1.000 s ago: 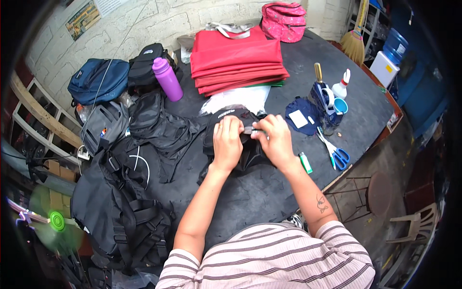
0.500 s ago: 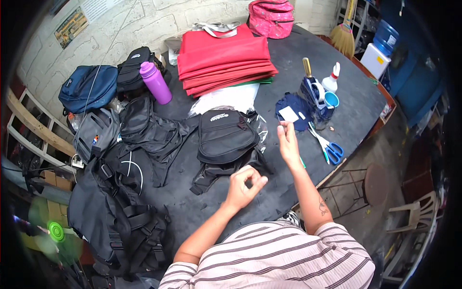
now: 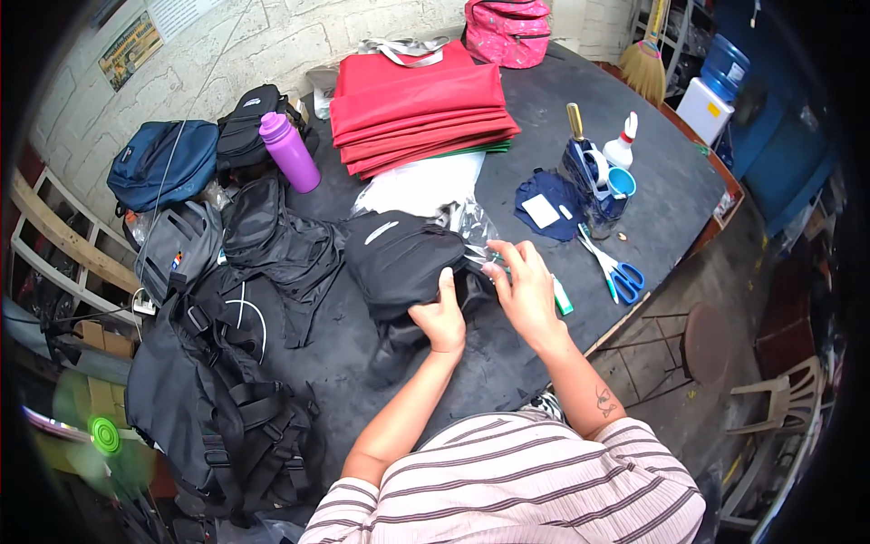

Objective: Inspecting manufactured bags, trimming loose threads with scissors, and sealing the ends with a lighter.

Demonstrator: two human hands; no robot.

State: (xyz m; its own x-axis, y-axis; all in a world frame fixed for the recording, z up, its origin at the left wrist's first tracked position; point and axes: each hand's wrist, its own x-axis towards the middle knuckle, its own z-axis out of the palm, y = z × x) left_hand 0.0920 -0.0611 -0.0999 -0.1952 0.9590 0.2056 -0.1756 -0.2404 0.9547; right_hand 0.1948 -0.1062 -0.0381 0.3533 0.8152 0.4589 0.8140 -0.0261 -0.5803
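Note:
A small black bag is lifted and tilted on the table in front of me. My left hand grips its near edge, thumb up against the fabric, the other fingers partly hidden. At the bag's right side, my right hand pinches small thread snips whose pointed silver blades reach the bag's edge. The fingers cover most of the snips. Just beyond the bag lie clear plastic wrap and a white sheet-like piece. A green and white object rests beside my right wrist.
Folded red fabric is stacked at the back. Blue-handled scissors, a tape dispenser and a spray bottle are on the right. A purple bottle and several bags, including a blue one, crowd the left.
My left hand has moved up and taken hold of the bag, which is now tilted and shifted slightly left. My right hand has come in to the bag's right edge with the snips.

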